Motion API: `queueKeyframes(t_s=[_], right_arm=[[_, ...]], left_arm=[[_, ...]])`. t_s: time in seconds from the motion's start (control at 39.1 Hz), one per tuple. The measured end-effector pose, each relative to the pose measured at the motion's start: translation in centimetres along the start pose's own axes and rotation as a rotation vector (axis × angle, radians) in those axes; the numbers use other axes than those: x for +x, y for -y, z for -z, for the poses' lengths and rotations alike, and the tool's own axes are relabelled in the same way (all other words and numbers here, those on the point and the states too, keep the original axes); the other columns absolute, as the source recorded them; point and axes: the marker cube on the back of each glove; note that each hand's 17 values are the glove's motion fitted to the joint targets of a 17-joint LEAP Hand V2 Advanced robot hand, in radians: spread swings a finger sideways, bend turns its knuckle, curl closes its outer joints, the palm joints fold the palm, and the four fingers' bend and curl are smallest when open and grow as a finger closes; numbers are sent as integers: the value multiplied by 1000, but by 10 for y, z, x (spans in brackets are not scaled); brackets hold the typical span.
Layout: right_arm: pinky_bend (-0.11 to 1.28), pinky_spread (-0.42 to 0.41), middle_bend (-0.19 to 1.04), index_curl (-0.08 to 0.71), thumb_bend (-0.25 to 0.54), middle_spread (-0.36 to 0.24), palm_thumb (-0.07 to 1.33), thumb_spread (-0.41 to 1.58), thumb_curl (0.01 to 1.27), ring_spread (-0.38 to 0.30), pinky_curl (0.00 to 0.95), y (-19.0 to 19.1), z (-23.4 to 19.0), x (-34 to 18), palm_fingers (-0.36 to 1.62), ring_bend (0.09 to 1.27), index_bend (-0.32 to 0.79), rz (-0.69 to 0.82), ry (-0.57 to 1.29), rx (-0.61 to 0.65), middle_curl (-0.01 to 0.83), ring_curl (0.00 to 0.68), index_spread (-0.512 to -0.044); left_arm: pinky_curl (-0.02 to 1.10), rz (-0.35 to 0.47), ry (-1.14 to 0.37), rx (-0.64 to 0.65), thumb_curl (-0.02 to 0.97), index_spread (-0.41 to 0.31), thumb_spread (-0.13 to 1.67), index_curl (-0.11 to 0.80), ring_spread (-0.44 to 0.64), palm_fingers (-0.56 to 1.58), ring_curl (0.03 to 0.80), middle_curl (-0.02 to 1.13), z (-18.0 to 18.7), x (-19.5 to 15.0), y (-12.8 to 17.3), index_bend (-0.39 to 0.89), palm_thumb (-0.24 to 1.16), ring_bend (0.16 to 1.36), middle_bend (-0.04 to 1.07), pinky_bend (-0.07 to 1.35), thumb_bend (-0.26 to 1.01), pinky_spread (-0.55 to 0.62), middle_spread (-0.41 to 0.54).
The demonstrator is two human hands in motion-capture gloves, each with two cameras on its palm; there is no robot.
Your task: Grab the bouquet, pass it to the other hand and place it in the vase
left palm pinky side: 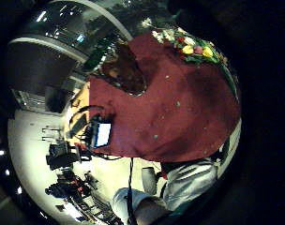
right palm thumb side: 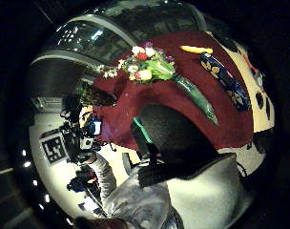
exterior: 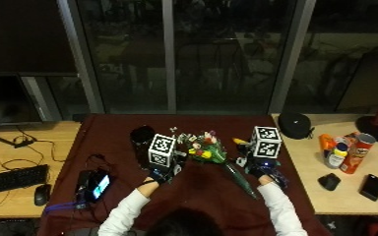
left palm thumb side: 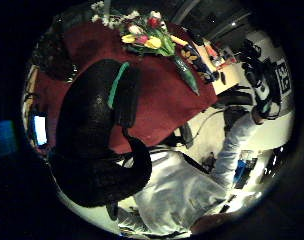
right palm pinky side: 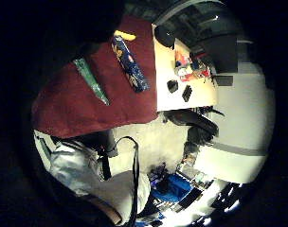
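A dark red cloth point(exterior: 195, 191) with a matt look covers the middle of the light wooden desk point(exterior: 320, 191). The bouquet point(exterior: 210, 150) has a glossy green wrap around its stems, and the dark vase point(exterior: 141, 139) near the cloth's far edge looks smooth and shiny. Both hands wear matt black gloves, the left hand point(exterior: 160, 173) and the right hand point(exterior: 260, 168).

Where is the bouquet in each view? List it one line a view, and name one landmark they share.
Outside view: bouquet lies on the red tablecloth, between the two hands.
Left little finger side: flower heads at the cloth's far edge.
Left thumb side: on the cloth, beyond a gloved hand.
Right little finger side: only the green wrapped stem end shows.
Right thumb side: on the cloth.
Shared landmark: the red tablecloth.
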Motion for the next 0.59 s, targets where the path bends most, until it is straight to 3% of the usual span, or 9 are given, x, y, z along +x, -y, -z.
queueKeyframes(t_s=[0.26,0.46,0.59], right_arm=[[784,168,276,25,20,52,348,1090,223,30,354,41,-37,22,452,751,9,-161,91,-105,289,327,-234],[826,145,281,25,-19,56,352,1084,256,20,373,75,-109,27,451,776,32,-223,87,-138,318,347,-206],[831,124,291,30,-22,49,353,1084,271,10,372,95,-178,32,468,778,42,-253,162,-256,334,351,-199]], left_arm=[[265,-60,-105,26,209,-58,1209,226,175,367,255,291,14,1,-7,139,240,531,193,305,22,216,91],[283,-104,-205,-26,230,-58,1226,242,175,362,266,313,9,1,-11,137,250,532,193,305,-6,212,91],[295,-128,-247,-88,240,-58,1232,246,174,360,273,326,0,1,-10,129,253,535,195,308,-13,211,89]])
